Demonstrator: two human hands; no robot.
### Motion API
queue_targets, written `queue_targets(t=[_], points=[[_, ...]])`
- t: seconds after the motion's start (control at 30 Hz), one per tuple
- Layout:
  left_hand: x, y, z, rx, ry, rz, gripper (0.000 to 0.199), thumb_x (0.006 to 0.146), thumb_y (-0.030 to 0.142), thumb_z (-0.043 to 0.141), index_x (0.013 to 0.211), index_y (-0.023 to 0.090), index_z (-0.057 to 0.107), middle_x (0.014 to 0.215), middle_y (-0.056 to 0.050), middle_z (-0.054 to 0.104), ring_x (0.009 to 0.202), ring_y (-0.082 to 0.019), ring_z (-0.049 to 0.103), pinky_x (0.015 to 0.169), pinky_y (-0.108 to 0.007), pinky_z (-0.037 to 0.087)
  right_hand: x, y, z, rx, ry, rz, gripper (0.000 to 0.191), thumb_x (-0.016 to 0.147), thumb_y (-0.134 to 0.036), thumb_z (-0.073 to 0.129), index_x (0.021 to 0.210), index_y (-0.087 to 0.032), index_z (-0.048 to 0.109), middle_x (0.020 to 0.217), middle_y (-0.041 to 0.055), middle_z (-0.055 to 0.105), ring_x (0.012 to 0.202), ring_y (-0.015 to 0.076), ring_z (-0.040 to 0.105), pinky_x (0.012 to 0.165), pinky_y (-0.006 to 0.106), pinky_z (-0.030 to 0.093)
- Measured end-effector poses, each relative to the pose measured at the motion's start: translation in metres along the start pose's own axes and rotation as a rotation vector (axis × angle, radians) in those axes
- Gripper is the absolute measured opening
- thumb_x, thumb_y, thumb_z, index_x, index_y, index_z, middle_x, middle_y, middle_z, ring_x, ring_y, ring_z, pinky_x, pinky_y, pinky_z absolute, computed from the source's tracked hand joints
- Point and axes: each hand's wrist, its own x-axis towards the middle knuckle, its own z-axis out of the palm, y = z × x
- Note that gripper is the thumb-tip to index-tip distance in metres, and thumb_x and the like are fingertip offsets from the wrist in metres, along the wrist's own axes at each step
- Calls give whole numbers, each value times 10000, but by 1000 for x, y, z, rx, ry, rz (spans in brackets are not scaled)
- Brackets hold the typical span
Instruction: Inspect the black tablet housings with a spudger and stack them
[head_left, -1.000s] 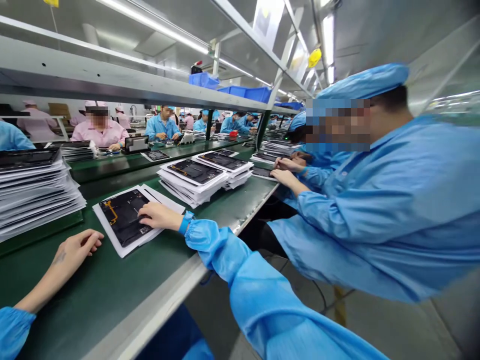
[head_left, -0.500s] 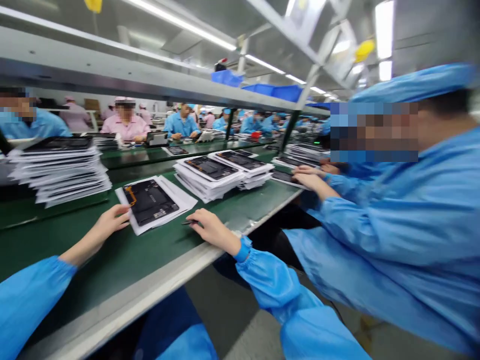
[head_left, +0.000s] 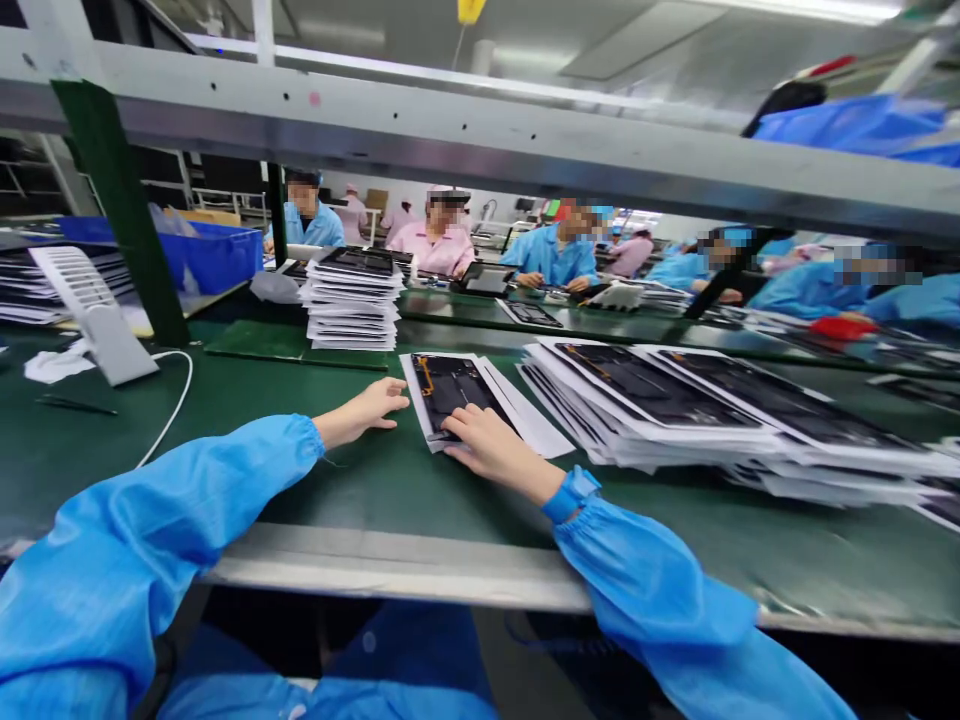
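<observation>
A dark tablet panel [head_left: 450,388] with an orange flex strip lies on white sheets [head_left: 529,425] on the green bench mat [head_left: 360,490]. My right hand [head_left: 487,445] rests flat across the panel's near end, covering its lower part. Just left of the panel, my left hand [head_left: 364,412] lies palm down on the mat, fingertips close to the sheet's edge. Neither hand visibly grips anything. Blue cuffed sleeves cover both forearms.
Stacks of panels on white sheets [head_left: 645,400] fill the bench to the right, and another stack [head_left: 352,300] stands beyond. To the left are a white vented stand [head_left: 94,310], white cable [head_left: 176,400] and blue bin [head_left: 214,255]. Co-workers sit beyond a grey shelf [head_left: 480,130].
The view has swung left, taking the nearby co-worker out of sight. My right hand has moved onto the panel, and my left hand now lies at the panel's left side.
</observation>
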Motion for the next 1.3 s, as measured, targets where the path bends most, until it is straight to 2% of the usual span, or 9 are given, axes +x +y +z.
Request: queue_targets(t=[0.3, 0.47, 0.63, 0.73, 0.83, 0.9, 1.03, 1.17, 1.3], points=[[5, -21, -36, -68, -111, -115, 279, 995, 311, 617, 1199, 121, 613, 1097, -83, 688, 936, -190, 699, 869, -392, 591, 10, -5, 11, -40, 112, -37, 118, 968, -263, 595, 906, -164, 612, 889, 4, 601, 801, 146, 568, 758, 317, 488], [45, -12, 0, -116, -189, -121, 426, 1034, 495, 501, 1178, 112, 621, 1028, -90, 705, 874, -183, 710, 829, -383, 597, 7, 0, 6, 88, 345, 58, 223, 936, -65, 413, 968, -178, 603, 894, 66, 580, 841, 190, 541, 759, 316, 448], [66, 10, 49, -119, -89, -34, 311, 1000, 391, 604, 1172, 133, 628, 1106, -77, 670, 930, -180, 676, 822, -369, 591, 5, -7, 0, 213, 458, 41, 220, 974, -177, 448, 864, -209, 635, 791, 43, 601, 736, 185, 559, 687, 301, 452], [33, 16, 38, -91, -25, 19, 250, 964, 307, 651, 1134, 123, 647, 1061, -72, 686, 923, -184, 679, 824, -363, 582, -10, -23, -16, 296, 582, 96, 246, 1027, -271, 435, 976, -200, 665, 827, 42, 644, 761, 183, 610, 684, 301, 478], [-30, 8, -2, -66, -20, 53, 277, 862, 240, 700, 1106, 109, 683, 998, -80, 728, 961, -227, 696, 854, -348, 562, -38, -59, -31, 400, 742, 192, 449, 1086, -316, 233, 1150, -196, 660, 1030, 92, 673, 944, 213, 640, 779, 355, 504], [-72, -2, -31, -36, 1, 42, 364, 813, 294, 721, 1132, 122, 686, 1014, -79, 742, 991, -259, 698, 862, -356, 557, -54, -94, -32, 545, 773, 213, 588, 1084, -431, 183, 1060, -229, 735, 1002, 89, 673, 979, 242, 618, 802, 395, 488], [-123, -19, -63, 66, 81, -5, 445, 774, 341, 737, 1155, 119, 677, 1088, -90, 734, 1036, -271, 679, 910, -355, 536, -55, -163, -18, 975, 732, 176, 444, 1054, -451, 382, 935, -231, 749, 696, 41, 603, 679, 202, 573, 557, 344, 419], [-140, -28, -77, 188, 94, -52, 575, 795, 320, 747, 1321, 150, 590, 960, -43, 721, 877, -216, 685, 841, -308, 548, -35, -199, -4, 1036, 620, 159, 104, 945, -173, 633, 970, -232, 716, 796, 40, 689, 762, 212, 654, 661, 359, 517], [-164, -26, -85, 861, 196, 151, 451, 977, 335, 558, 1404, 190, 534, 778, -10, 610, 749, -186, 655, 773, -264, 525, -27, -209, 2, 901, 432, 117, 250, 926, -80, 623, 1109, -234, 697, 959, 62, 737, 929, 224, 684, 800, 372, 566]])
